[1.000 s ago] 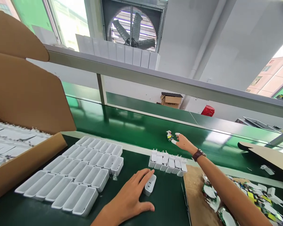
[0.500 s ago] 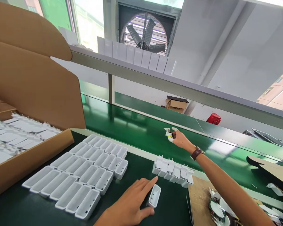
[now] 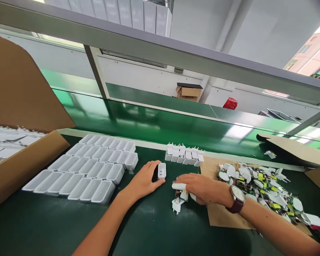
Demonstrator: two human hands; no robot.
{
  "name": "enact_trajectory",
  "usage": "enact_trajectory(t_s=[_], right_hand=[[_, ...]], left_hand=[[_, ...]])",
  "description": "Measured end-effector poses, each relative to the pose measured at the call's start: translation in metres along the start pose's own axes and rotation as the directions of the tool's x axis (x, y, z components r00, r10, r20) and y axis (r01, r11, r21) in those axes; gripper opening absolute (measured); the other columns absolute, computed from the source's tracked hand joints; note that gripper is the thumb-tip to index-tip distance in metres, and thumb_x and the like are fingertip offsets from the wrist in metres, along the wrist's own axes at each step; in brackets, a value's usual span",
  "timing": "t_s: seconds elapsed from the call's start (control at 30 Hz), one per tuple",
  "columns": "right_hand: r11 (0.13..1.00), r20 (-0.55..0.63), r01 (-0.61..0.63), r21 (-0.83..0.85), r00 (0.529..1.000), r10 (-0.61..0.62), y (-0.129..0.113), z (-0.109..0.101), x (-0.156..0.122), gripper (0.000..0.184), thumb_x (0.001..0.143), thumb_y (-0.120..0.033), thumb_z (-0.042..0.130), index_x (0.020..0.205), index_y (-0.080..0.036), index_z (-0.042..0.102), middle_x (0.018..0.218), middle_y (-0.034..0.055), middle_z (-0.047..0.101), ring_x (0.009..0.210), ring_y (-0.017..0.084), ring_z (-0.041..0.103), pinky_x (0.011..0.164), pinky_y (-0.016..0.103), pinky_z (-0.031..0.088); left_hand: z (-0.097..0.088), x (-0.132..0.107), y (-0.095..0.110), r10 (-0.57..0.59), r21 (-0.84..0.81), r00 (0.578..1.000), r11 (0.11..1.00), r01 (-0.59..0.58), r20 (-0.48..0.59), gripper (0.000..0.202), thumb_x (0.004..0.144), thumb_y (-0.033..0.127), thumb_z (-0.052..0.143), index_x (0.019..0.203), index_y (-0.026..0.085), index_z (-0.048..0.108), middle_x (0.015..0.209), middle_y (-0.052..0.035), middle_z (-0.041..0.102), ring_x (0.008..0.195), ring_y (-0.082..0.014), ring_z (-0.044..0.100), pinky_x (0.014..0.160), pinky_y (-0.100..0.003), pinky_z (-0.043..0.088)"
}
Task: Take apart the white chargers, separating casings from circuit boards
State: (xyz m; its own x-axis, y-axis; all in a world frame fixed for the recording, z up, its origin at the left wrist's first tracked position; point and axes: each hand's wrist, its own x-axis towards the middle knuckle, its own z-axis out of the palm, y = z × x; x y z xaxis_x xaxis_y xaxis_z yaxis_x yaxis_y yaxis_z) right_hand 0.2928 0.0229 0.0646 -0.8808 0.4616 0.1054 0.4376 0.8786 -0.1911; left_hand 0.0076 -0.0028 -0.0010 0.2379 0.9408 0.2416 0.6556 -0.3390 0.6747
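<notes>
My left hand (image 3: 142, 181) has its thumb and index finger around a small white plastic charger case (image 3: 162, 171), which stands on the dark green table with slots showing in it. To its right, my right hand (image 3: 198, 188), with white covers on some fingertips and a watch on the wrist, holds a charger circuit board with a white plug end (image 3: 178, 204). The plug's pins point down toward me. Left of my left hand, open white cases (image 3: 96, 170) stand in several packed rows. Beyond my hands is a row of cases with plug parts on them (image 3: 185, 154).
Loose circuit boards with white plug parts (image 3: 264, 188) are heaped on brown cardboard (image 3: 218, 217) at the right. An open carton (image 3: 40, 156) of white parts stands at the left. A green conveyor belt (image 3: 154, 124) runs behind the table, below a shelf rail (image 3: 192, 53).
My right hand has come back from above the green belt to the table beside my left hand, still holding the board. My left fingers are now closer around the case. The view has tilted down.
</notes>
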Motion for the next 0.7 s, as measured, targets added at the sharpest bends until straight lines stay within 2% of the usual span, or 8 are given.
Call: enact_trajectory(t_s=[0.1, 0.23, 0.3, 0.37, 0.47, 0.53, 0.63, 0.7], right_hand=[[0.997, 0.028, -0.012, -0.073, 0.999, 0.014, -0.003, -0.003, -0.001, 0.054, 0.074, 0.002, 0.059, 0.124, -0.018, 0.067, 0.131, 0.0144, 0.068, 0.120, 0.028, 0.064, 0.096, 0.042, 0.054], [0.933, 0.119, -0.292, -0.210, 0.940, 0.321, -0.018, 0.001, -0.011, 0.001, 0.088, -0.018, 0.066, 0.088, -0.017, 0.067, 0.081, 0.0104, 0.071, 0.072, 0.026, 0.069, 0.067, 0.037, 0.054], [0.918, 0.193, -0.324, -0.228, 0.909, 0.369, -0.027, 0.011, -0.013, 0.017, 0.093, -0.031, 0.066, 0.082, -0.017, 0.064, 0.073, 0.0089, 0.069, 0.061, 0.025, 0.066, 0.059, 0.035, 0.050], [0.938, 0.188, -0.303, -0.171, 0.924, 0.333, -0.033, 0.021, -0.009, 0.022, 0.094, -0.037, 0.067, 0.085, -0.017, 0.064, 0.078, 0.0091, 0.070, 0.063, 0.024, 0.066, 0.059, 0.034, 0.050], [0.970, -0.024, -0.239, -0.037, 0.971, 0.238, -0.034, 0.032, 0.000, 0.017, 0.094, -0.031, 0.066, 0.103, -0.016, 0.064, 0.098, 0.0113, 0.070, 0.082, 0.025, 0.068, 0.070, 0.037, 0.056], [0.976, -0.157, -0.216, 0.000, 0.964, 0.213, -0.031, 0.036, 0.002, 0.029, 0.095, -0.030, 0.065, 0.119, -0.014, 0.060, 0.107, 0.0145, 0.067, 0.092, 0.029, 0.066, 0.079, 0.042, 0.058], [0.970, -0.201, -0.243, 0.024, 0.949, 0.242, -0.025, 0.041, -0.001, 0.037, 0.093, -0.031, 0.068, 0.123, -0.012, 0.057, 0.104, 0.0147, 0.065, 0.092, 0.031, 0.064, 0.080, 0.049, 0.058], [0.959, -0.178, -0.273, 0.078, 0.942, 0.283, -0.022, 0.044, -0.006, 0.035, 0.092, -0.022, 0.064, 0.126, -0.014, 0.057, 0.108, 0.0142, 0.064, 0.094, 0.030, 0.064, 0.083, 0.048, 0.058]], left_hand=[[0.004, -0.003, 0.000, -0.023, -0.011, 1.000, 1.000, 0.023, 0.017, 0.052, 0.084, 0.037, 0.073, 0.131, 0.022, 0.055, 0.127, -0.0099, 0.067, 0.117, -0.0298, 0.065, 0.103, -0.047, 0.052], [0.005, -0.004, 0.002, -0.068, -0.033, 0.996, 0.997, 0.070, 0.055, 0.054, 0.083, 0.041, 0.074, 0.130, 0.022, 0.055, 0.126, -0.0096, 0.067, 0.115, -0.0289, 0.065, 0.100, -0.045, 0.053], [0.005, -0.004, 0.003, -0.076, -0.044, 0.995, 0.996, 0.079, 0.066, 0.054, 0.083, 0.041, 0.075, 0.129, 0.022, 0.055, 0.127, -0.0092, 0.066, 0.115, -0.0286, 0.065, 0.100, -0.045, 0.053], [0.006, -0.004, 0.004, -0.077, -0.056, 0.995, 0.995, 0.081, 0.069, 0.054, 0.083, 0.041, 0.074, 0.130, 0.022, 0.055, 0.127, -0.0089, 0.066, 0.115, -0.0283, 0.065, 0.100, -0.045, 0.053], [0.007, -0.003, 0.005, -0.067, -0.070, 0.996, 0.995, 0.072, 0.064, 0.053, 0.084, 0.041, 0.074, 0.130, 0.022, 0.055, 0.127, -0.0091, 0.067, 0.115, -0.0279, 0.066, 0.100, -0.046, 0.054], [0.007, -0.003, 0.006, -0.063, -0.074, 0.996, 0.995, 0.067, 0.064, 0.052, 0.084, 0.040, 0.074, 0.130, 0.022, 0.055, 0.126, -0.0095, 0.067, 0.115, -0.0280, 0.066, 0.101, -0.046, 0.054], [0.005, -0.003, 0.006, -0.071, -0.068, 0.995, 0.995, 0.076, 0.071, 0.053, 0.084, 0.039, 0.073, 0.130, 0.022, 0.054, 0.127, -0.0097, 0.067, 0.115, -0.0285, 0.067, 0.102, -0.047, 0.054], [0.004, -0.003, 0.006, -0.078, -0.058, 0.994, 0.995, 0.082, 0.074, 0.053, 0.084, 0.039, 0.073, 0.131, 0.022, 0.054, 0.127, -0.0099, 0.067, 0.115, -0.0286, 0.067, 0.102, -0.047, 0.054]])
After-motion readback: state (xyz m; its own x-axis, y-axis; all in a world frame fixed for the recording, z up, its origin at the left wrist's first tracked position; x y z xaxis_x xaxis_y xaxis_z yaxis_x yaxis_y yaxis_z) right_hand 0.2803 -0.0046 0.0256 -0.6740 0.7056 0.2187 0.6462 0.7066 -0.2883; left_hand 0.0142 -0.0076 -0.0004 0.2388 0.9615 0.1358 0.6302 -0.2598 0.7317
